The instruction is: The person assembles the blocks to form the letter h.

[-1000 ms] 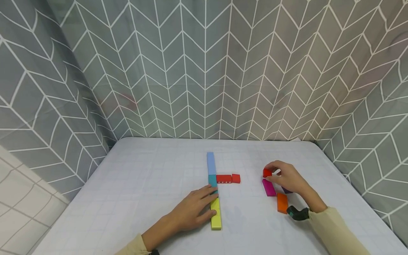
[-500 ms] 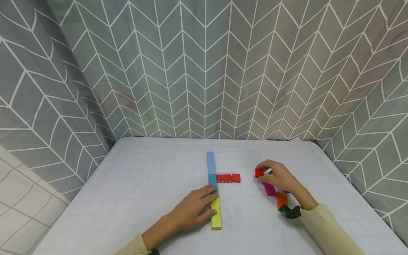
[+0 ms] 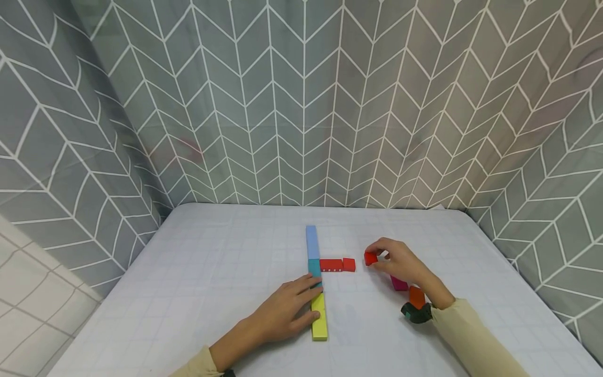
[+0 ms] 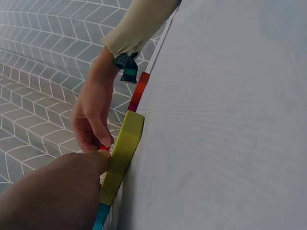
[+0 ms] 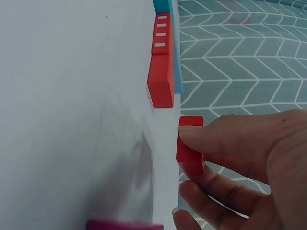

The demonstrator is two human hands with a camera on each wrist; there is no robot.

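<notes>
My right hand point(image 3: 400, 262) pinches a small red block point(image 5: 191, 148) between thumb and fingers, off the table to the right of a row of blocks. That row runs away from me: a yellow block point(image 3: 319, 327), a teal part point(image 3: 314, 266) and a light blue block point(image 3: 312, 242). From the teal part a red block with white marks point(image 3: 331, 265) sticks out to the right, with another small red block point(image 3: 349, 264) at its end. My left hand point(image 3: 287, 309) rests on the yellow and teal pieces, fingers stretched out, partly covering them.
Under and beside my right forearm lie a magenta block point(image 3: 398, 283) and an orange block point(image 3: 416, 297), both partly hidden. The white-covered table point(image 3: 226, 246) ends at a grey patterned curtain point(image 3: 301, 104) at the back and sides.
My right hand has carried the small red block leftward, from above the magenta block toward the red pieces of the row. The left hand has stayed in place.
</notes>
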